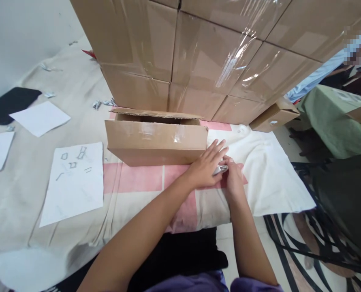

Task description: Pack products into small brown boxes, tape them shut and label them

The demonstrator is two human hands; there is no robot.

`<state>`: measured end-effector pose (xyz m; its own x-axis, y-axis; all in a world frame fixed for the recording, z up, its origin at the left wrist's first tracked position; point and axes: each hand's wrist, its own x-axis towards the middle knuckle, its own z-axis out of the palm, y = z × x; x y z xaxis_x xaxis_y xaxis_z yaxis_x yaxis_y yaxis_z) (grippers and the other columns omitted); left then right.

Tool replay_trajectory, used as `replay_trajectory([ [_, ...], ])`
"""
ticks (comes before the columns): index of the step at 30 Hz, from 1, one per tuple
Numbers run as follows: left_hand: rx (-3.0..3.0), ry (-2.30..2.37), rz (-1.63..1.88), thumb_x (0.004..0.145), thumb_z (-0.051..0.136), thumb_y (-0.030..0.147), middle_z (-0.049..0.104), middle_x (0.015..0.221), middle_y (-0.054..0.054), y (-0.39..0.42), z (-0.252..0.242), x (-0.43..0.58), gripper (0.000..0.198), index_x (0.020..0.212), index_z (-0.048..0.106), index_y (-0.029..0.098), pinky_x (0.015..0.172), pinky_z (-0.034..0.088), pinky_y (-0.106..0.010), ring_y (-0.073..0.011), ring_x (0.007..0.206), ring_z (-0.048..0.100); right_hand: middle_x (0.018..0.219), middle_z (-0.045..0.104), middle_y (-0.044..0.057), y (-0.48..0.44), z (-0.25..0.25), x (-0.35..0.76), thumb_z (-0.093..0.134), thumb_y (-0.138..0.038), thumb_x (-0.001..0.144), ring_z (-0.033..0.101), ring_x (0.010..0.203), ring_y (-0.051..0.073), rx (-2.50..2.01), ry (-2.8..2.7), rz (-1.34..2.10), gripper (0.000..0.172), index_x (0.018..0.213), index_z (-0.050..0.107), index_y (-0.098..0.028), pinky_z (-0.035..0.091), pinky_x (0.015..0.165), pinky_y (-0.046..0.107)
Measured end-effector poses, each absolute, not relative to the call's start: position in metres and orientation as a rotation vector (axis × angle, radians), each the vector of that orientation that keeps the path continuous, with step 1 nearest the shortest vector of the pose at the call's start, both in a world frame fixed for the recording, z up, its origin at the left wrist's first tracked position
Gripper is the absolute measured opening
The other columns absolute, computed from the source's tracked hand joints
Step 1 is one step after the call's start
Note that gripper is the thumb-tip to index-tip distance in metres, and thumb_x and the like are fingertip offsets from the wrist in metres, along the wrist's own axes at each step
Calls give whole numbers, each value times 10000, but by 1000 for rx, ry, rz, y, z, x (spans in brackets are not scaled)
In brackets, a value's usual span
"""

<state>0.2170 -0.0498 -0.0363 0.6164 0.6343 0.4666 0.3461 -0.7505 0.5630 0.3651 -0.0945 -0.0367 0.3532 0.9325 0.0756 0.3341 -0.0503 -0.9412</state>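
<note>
My left hand (206, 164) reaches across with fingers stretched out, lying over a small shiny metal piece (220, 169). My right hand (233, 178) is closed, pinching that same piece from the right. Both hands rest on the pink and white cloth (144, 178), just right of the low open cardboard box (156, 142). The box's inside is mostly hidden by its front wall.
A wall of film-wrapped cartons (216, 52) stands behind the box. A white paper sheet (73, 182) with small metal bits lies at left; more sheets and a black pad (10, 103) lie farther left. A small carton (273, 115) and green-covered furniture (335, 121) sit right.
</note>
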Motion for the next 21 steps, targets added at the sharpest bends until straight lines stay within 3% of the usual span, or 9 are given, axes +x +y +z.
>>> replay_trajectory([
  [5,2391,887,943,857,706,310,74,1745,-150,-48,-44,220,925,1623,199,197,1276,223,-617,-350,1621,-40,1258,656,89,-93,-40,365,560,-590,917,621,1148,262,-1437,-1067,887,428,1088,675,-215,468,1056,452],
  [11,2376,908,922,847,725,318,77,1736,-187,-48,-42,222,926,1611,235,133,1276,252,-577,-383,1616,22,1323,637,99,-92,-43,366,607,-584,902,599,1229,273,-1398,-1075,908,437,1159,660,-234,462,1094,494],
  [14,2370,932,916,853,713,331,65,1743,-164,-49,-42,222,921,1615,225,156,1277,256,-560,-363,1618,25,1391,611,83,-91,-42,363,633,-584,895,562,1299,275,-1331,-1055,870,382,1020,700,-229,438,1123,484],
  [18,2356,939,894,856,700,354,78,1747,-129,-49,-41,223,924,1622,209,195,1271,288,-520,-337,1614,87,1214,683,69,-96,-39,361,693,-558,860,619,1180,252,-1303,-991,785,357,1035,737,-251,485,1033,433],
  [21,2308,975,875,860,696,431,85,1743,-134,-49,-40,223,945,1630,198,206,1246,327,-531,-367,1590,166,1081,697,54,-106,-37,361,702,-530,860,649,1039,221,-1327,-1000,732,311,990,747,-251,507,936,395],
])
